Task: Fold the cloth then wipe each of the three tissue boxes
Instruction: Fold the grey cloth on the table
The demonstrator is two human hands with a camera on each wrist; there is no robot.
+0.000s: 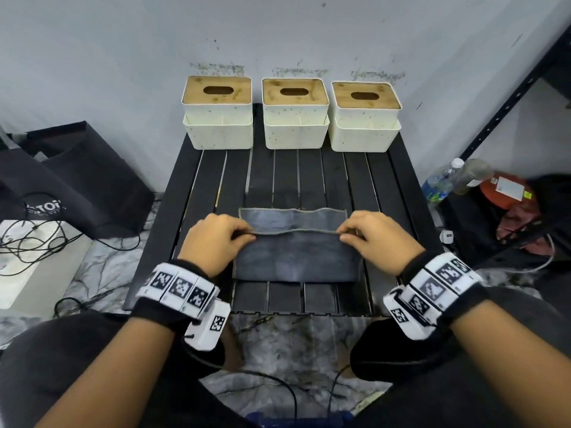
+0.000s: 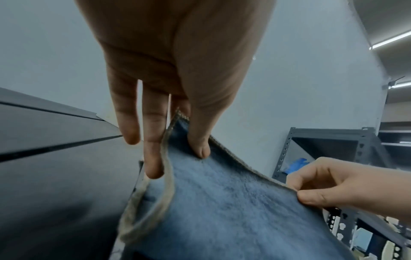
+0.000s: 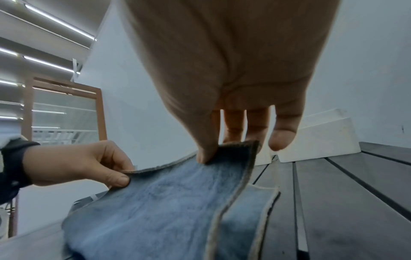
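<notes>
A blue cloth (image 1: 293, 251) is laid on the black slatted table (image 1: 380, 180), its near layer raised and drawn over the far layer. Its left corner is pinched by the left hand (image 1: 214, 242), its right corner by the right hand (image 1: 378, 239), thumb against fingers. Three tissue boxes (image 1: 293, 114) are lined along the table's far edge, well apart from the cloth; tissues, if any, cannot be seen.

Blue-grey cloth (image 1: 295, 253) with pale beige edging is lying on a black slatted counter (image 1: 380, 186); three speckled cream tissue boxes (image 1: 295, 118) are showing tan wooden lids.
</notes>
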